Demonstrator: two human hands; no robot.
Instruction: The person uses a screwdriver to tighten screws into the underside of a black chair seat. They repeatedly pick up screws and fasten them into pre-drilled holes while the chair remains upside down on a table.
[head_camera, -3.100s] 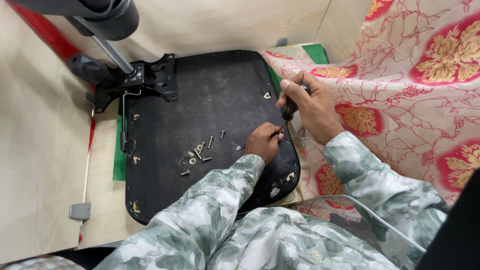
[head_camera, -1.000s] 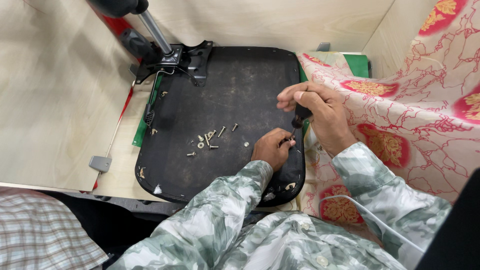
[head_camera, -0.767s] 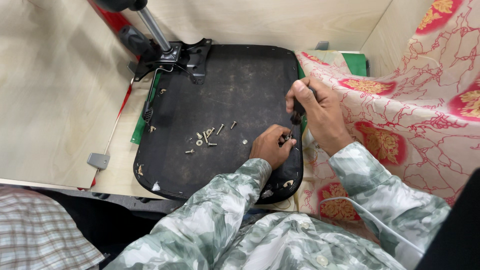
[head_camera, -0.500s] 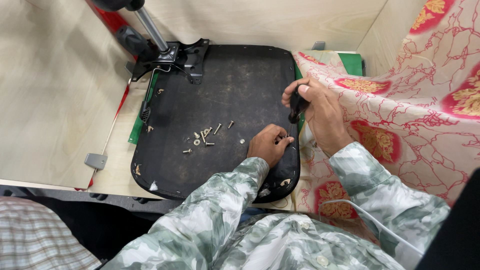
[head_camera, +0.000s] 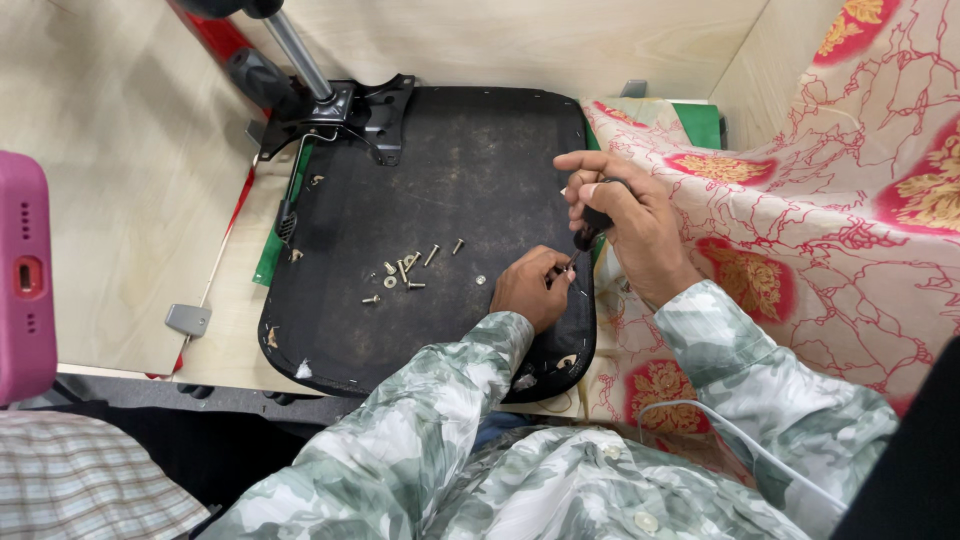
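Note:
A black chair seat base (head_camera: 450, 170) lies upside down in front of me. My right hand (head_camera: 625, 225) grips a black-handled screwdriver (head_camera: 590, 225) that points down at the seat's right edge. My left hand (head_camera: 530, 288) is pinched at the screwdriver's tip, holding something small there; the item itself is hidden by my fingers. Several loose screws and washers (head_camera: 405, 272) lie on the seat left of my left hand.
A black metal chair mechanism with a steel post (head_camera: 335, 105) sits at the seat's far left corner. A floral cloth (head_camera: 830, 200) covers the right side. A pink phone (head_camera: 25, 275) stands at the left edge; a plaid sleeve (head_camera: 80, 480) shows at the bottom left.
My hands stay at the seat's right edge with the screwdriver, shifting only slightly. A pink phone has come into view at the left edge.

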